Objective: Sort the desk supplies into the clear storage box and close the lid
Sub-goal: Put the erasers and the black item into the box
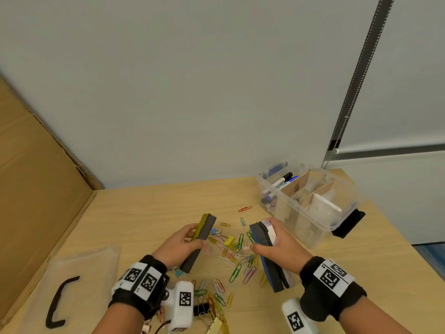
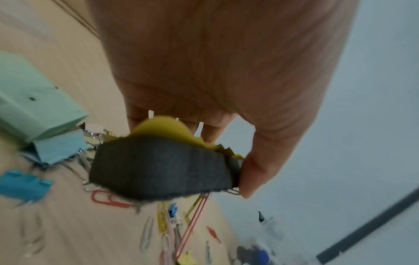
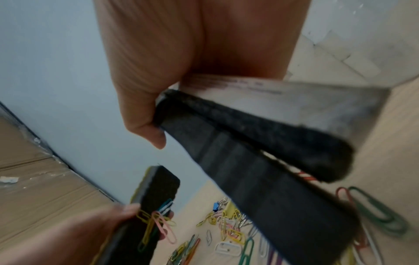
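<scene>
My left hand grips a yellow-backed whiteboard eraser with dark felt, held above the desk; several paper clips cling to its felt face. My right hand grips a stack of erasers, one blue-backed and one white-backed, whose near ends stick out toward me. Loose coloured paper clips and binder clips lie scattered on the desk between and below the hands. The clear storage box stands open at the back right, with markers and cardboard dividers inside.
The clear lid with a black handle lies flat at the front left. A cardboard sheet leans along the left edge. Pads of green and blue sticky notes lie near my left wrist. A wall runs behind the desk.
</scene>
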Available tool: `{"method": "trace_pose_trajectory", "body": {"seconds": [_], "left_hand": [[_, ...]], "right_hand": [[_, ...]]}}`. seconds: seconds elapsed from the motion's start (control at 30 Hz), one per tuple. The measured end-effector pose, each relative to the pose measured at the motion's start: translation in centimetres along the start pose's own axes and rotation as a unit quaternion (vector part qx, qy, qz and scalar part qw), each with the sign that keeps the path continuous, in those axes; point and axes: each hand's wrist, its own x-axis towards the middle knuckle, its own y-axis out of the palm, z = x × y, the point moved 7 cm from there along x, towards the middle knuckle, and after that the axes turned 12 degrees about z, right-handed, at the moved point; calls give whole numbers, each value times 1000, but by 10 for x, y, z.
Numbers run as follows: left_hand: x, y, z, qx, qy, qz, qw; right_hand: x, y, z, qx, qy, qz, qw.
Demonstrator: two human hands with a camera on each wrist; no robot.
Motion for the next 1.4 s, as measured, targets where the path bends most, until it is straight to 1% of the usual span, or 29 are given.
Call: {"method": "trace_pose_trajectory", "body": {"seconds": [0.1, 0.17, 0.23, 0.33, 0.4, 0.47, 0.57, 0.7, 0.77, 0.83, 0.93, 1.03, 1.17, 1.27, 1.33, 1.4], "left_hand": [[-4, 0, -3, -124, 15, 19, 992], [-6, -1, -5, -213, 25, 21, 977], [-7, 0, -3, -294, 17, 14, 956], [-6, 1, -1, -373, 15, 13, 928], [-6, 4, -8, -401, 34, 28, 915], [-4, 8, -17, -421, 49, 44, 905], [-1, 15, -28, -440, 48, 62, 895], [2, 22, -38, -462, 52, 61, 883], [3, 27, -43, -469, 56, 70, 879], [3, 31, -47, -469, 58, 68, 879], [5, 30, -49, -493, 64, 74, 864], [6, 28, -46, -491, 62, 66, 867], [6, 28, -38, -475, 53, 44, 877], [7, 35, -35, -466, 31, 44, 883], [8, 40, -37, -475, 30, 61, 877], [8, 40, -41, -495, 41, 73, 865]], "right_hand": [[3, 10, 0, -28, -4, 43, 999], [3, 17, 1, -38, -14, 59, 997], [3, 21, 3, -42, -20, 68, 997], [2, 26, 10, -61, -45, 74, 994], [0, 29, 17, -81, -72, 70, 992], [-2, 32, 27, -99, -114, 55, 987], [-5, 36, 43, -144, -172, 34, 974], [-8, 38, 59, -191, -222, -1, 956], [-9, 42, 64, -202, -246, 4, 948], [-9, 50, 64, -227, -249, 29, 941], [-8, 63, 53, -314, -226, 67, 920], [-9, 65, 38, -356, -199, 91, 908], [-10, 55, 41, -365, -191, 74, 908], [-6, 58, 51, -380, -235, 63, 892], [-4, 65, 53, -387, -249, 76, 885], [-2, 68, 49, -396, -237, 85, 883]]}}
